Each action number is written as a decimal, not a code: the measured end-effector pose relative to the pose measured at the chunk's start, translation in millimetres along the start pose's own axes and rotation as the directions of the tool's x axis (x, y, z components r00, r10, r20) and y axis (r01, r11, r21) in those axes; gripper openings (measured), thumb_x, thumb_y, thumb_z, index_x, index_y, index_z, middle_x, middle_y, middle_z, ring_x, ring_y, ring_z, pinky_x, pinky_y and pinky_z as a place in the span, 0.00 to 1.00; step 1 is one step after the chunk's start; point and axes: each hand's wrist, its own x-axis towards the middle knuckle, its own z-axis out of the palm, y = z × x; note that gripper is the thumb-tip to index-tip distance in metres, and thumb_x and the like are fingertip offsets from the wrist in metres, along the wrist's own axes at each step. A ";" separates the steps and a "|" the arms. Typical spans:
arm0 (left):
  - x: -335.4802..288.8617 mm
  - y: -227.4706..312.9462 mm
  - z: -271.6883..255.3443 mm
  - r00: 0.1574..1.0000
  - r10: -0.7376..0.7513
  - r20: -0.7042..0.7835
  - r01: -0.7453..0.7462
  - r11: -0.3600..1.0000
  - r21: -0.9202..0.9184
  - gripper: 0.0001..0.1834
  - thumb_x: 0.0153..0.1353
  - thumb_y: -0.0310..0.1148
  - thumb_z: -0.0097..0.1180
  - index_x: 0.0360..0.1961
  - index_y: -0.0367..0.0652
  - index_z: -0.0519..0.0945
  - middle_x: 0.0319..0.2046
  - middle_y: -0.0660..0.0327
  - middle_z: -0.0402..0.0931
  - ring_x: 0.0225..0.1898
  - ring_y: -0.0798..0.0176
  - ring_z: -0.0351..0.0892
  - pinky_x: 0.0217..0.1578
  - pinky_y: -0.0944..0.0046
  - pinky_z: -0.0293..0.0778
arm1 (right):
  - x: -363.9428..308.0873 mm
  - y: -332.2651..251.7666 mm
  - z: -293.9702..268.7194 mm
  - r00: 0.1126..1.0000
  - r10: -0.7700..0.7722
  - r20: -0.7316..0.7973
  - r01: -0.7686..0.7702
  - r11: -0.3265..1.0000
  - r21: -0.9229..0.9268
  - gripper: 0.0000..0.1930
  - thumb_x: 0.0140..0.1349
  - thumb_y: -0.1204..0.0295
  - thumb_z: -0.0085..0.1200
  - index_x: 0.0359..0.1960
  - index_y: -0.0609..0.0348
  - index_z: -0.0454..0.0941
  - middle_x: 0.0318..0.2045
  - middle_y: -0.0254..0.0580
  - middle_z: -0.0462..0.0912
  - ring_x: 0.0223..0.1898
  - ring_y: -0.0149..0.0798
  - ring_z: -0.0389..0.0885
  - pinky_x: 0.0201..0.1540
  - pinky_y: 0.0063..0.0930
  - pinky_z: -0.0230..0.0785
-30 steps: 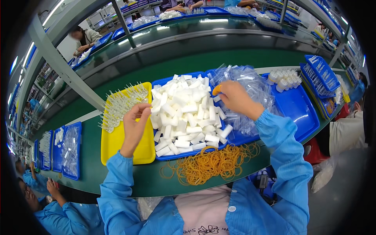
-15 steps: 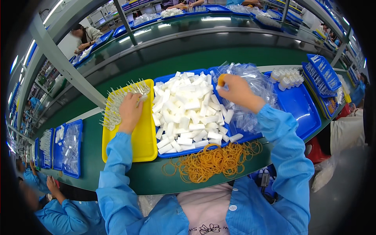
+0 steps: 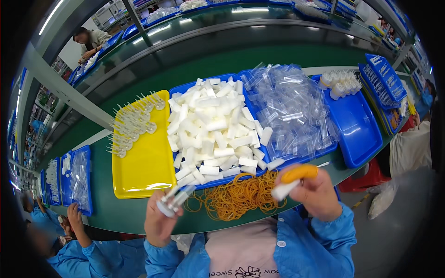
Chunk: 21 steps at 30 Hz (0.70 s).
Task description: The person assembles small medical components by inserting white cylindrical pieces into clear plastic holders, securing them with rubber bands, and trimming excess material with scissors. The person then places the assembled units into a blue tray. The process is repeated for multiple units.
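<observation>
My left hand (image 3: pixel 156 222), near the bench's front edge, grips a clear part with a round base and upright prongs (image 3: pixel 170 204); motion blurs it. Across from it, my right hand (image 3: pixel 322 197) pinches a white foam block (image 3: pixel 282 191). An orange finger cover (image 3: pixel 299 173) sits on one of its fingers. A thin pale sliver (image 3: pixel 324 163) sticks out past that hand; its kind is unclear. Between the hands lies a heap of amber rubber bands (image 3: pixel 236 197). Behind it, a blue tray (image 3: pixel 197 185) is piled with white foam blocks (image 3: pixel 211 125).
At left, a yellow tray (image 3: pixel 143 178) holds several stemmed clear parts (image 3: pixel 132 125). Clear plastic sleeves (image 3: pixel 292 111) fill a blue tray. Farther right, another blue tray (image 3: pixel 359 134) carries bundled white pieces (image 3: pixel 340 84). A co-worker's hand (image 3: pixel 76 220) is at lower left.
My left hand has left the yellow tray and come toward me with a clear part. My right hand has drawn back from above the sleeves to the rubber bands' right side.
</observation>
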 end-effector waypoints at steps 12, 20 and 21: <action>5.6 -46.5 52.5 0.850 -0.280 0.446 -0.060 0.790 0.610 0.11 0.52 0.16 0.57 0.38 0.33 0.77 0.39 0.57 0.66 0.42 0.64 0.73 0.44 0.66 0.72 | 2.3 45.2 -28.7 0.998 0.059 -0.034 -0.063 0.992 -0.113 0.10 0.62 0.73 0.50 0.42 0.65 0.75 0.41 0.37 0.75 0.43 0.27 0.73 0.49 0.21 0.63; 7.9 -52.0 53.3 0.821 -0.360 0.444 0.066 0.832 0.552 0.11 0.54 0.16 0.55 0.39 0.33 0.76 0.41 0.57 0.64 0.43 0.64 0.73 0.46 0.65 0.72 | -6.0 59.6 -40.1 0.980 0.192 -0.060 -0.186 0.979 0.088 0.08 0.58 0.75 0.55 0.39 0.63 0.76 0.37 0.36 0.77 0.41 0.27 0.75 0.46 0.20 0.66; 8.0 -52.0 53.0 0.819 -0.361 0.445 0.069 0.833 0.549 0.11 0.54 0.16 0.55 0.39 0.33 0.76 0.41 0.57 0.64 0.43 0.64 0.73 0.46 0.65 0.72 | -6.1 60.3 -41.5 0.979 0.200 -0.043 -0.195 0.976 0.098 0.09 0.57 0.75 0.55 0.39 0.63 0.76 0.37 0.35 0.77 0.40 0.27 0.75 0.45 0.20 0.66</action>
